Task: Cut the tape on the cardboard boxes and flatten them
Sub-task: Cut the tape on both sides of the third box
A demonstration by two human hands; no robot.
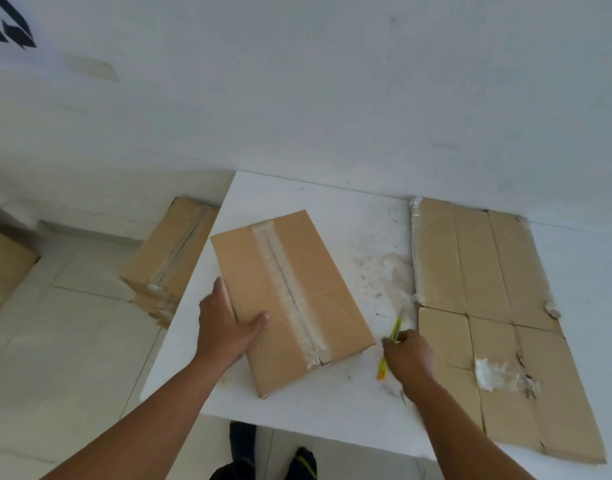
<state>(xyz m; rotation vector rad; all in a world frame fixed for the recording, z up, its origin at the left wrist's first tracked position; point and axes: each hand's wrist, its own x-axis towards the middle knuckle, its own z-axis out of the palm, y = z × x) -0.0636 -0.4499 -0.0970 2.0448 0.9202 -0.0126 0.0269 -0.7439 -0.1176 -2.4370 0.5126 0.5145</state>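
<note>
Cardboard box [290, 299] is laid on the white desk [332, 403], skewed to the desk's edges, broad face up. Its near-left edge is gripped by the left hand [225, 323]: thumb is pressed on the top face, and the other fingers [217, 289] are curled round the box's left side. A strip of clear tape [290, 292] is seen running lengthwise down the top, along the flap seam, just right of the left thumb. It's wrinkled at the near end. Whether it's cut can't be told.

A yellow cutter [381, 370] is held in the right hand [406, 355], w/ fingers [389, 341] closed round its middle & its tip pointed away from the person. The box's near-right corner is found just left of these fingers, apart from the cutter. The blade is too blurred to be made out.

Right of the right-hand fingers, a flattened cardboard sheet [488, 306] is spread on the desk, w/ tape scraps stuck to it.

Beyond & left of the left-hand fingers, off the desk, a stack of taped boxes [173, 258] is set on the tiled floor [72, 341]. Another box [3, 271] is partly seen at the far left edge. Between the forearms, below the desk edge, dark shoes [242, 441] are seen.
</note>
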